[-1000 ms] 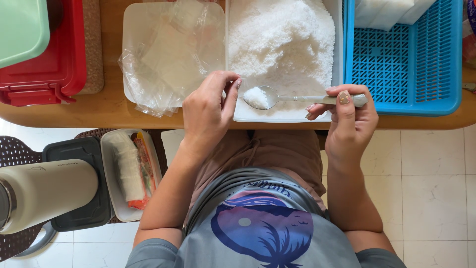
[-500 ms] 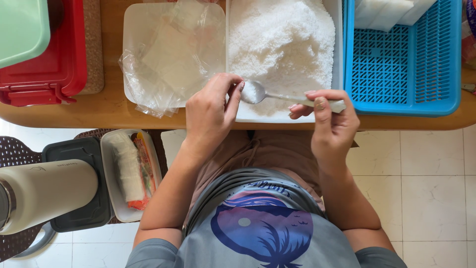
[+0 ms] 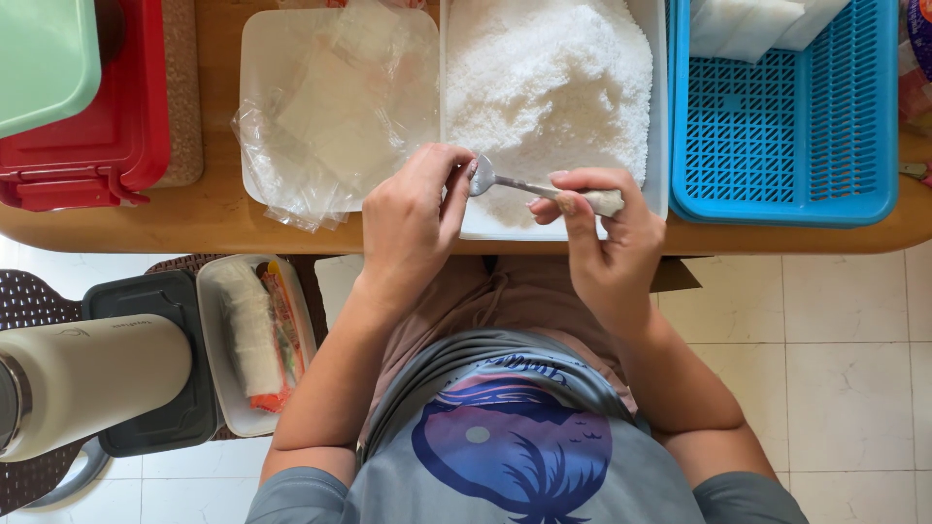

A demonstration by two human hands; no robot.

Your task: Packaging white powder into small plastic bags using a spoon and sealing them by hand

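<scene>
Spoon, pinched in right hand, has swung to cupped left hand, now emptied

Soft, even daylight is filling the scene, bright throughout. The white granules at twelve o'clock are nearly washing out. Faint shadows are falling under the desk edge. Focus is holding sharp; edges are bowing slightly.

This looks like a home kitchen or small food-preparation corner. A wooden table stands over pale floor tiles and carries a white tub of grated white food, a blue plastic basket, a red lidded box and clear plastic wrappers. Below, a tray of wrapped rolls rests beside a cream flask.
</scene>
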